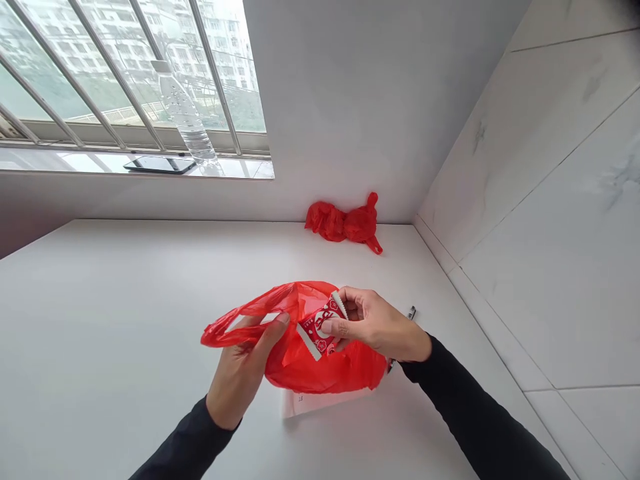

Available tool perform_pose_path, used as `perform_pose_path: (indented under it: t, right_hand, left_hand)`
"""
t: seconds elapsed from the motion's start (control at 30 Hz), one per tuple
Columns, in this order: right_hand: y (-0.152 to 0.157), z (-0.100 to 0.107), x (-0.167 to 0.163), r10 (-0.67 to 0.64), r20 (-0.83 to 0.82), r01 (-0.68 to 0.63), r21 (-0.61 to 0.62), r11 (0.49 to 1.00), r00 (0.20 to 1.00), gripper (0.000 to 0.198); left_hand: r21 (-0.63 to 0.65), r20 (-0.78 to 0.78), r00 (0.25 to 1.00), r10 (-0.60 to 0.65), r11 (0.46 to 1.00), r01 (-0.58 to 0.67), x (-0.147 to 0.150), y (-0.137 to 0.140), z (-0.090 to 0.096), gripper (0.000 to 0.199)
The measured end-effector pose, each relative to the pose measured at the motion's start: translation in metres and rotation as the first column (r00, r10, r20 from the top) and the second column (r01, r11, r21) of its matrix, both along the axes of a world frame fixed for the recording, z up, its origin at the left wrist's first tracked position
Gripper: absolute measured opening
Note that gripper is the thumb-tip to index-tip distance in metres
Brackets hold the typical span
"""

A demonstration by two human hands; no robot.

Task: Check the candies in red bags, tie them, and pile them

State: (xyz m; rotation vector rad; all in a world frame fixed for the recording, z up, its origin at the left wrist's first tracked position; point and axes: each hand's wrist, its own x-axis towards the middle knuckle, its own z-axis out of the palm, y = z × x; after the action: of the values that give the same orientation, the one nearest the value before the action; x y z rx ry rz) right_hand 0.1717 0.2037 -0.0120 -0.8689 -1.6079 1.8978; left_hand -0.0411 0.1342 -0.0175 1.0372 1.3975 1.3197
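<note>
My left hand (245,363) grips the handle side of a red plastic bag (325,380), its thumb pressed over the thin film. The bag's mouth is spread toward me, and what lies inside is hidden. Between thumb and fingers, my right hand (380,323) pinches a small red and white wrapped snack packet (320,330) at the bag's opening. White flower prints and crimped ends show on the packet. Beneath the bag, a sheet of white paper (325,402) sticks out at the front. Part of a dark, slim object (411,313) shows behind my right wrist.
Two bunched red plastic bags (345,222) lie at the table's back edge against the wall. On the windowsill (250,168) stand a clear water bottle (187,120) and, lying flat, a dark phone (160,164). A tiled wall (550,233) bounds the white table (125,320) at right.
</note>
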Motion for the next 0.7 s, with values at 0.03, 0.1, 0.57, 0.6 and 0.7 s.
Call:
perform_pose_path:
  t: [0.03,0.1,0.57,0.6,0.7]
  right_hand:
    - [0.0,0.0,0.0,-0.002,0.001,0.002,0.007,1.0,1.0,0.042]
    - [0.0,0.001,0.001,-0.004,0.003,0.004,0.027,1.0,1.0,0.04]
    - [-0.008,0.001,-0.006,-0.118,0.243,0.042,0.297,0.954,0.963,0.017]
    - [-0.011,0.0,-0.008,-0.157,0.325,0.028,0.368,0.929,0.933,0.015]
    - [-0.015,-0.006,-0.013,-0.116,0.451,-0.095,0.42,0.903,0.885,0.032]
  left_hand:
    - [0.004,-0.01,1.0,0.001,1.0,-0.001,0.0,0.0,-0.001,0.047]
    - [0.015,-0.017,1.0,-0.005,1.0,0.006,-0.001,-0.001,-0.003,0.049]
    - [0.046,-0.004,0.999,0.034,0.998,-0.034,-0.004,-0.004,-0.008,0.045]
    - [0.05,0.004,0.999,0.032,0.998,-0.032,-0.003,-0.005,-0.009,0.042]
    - [0.04,-0.037,0.998,0.044,0.998,-0.043,-0.002,-0.006,-0.01,0.028]
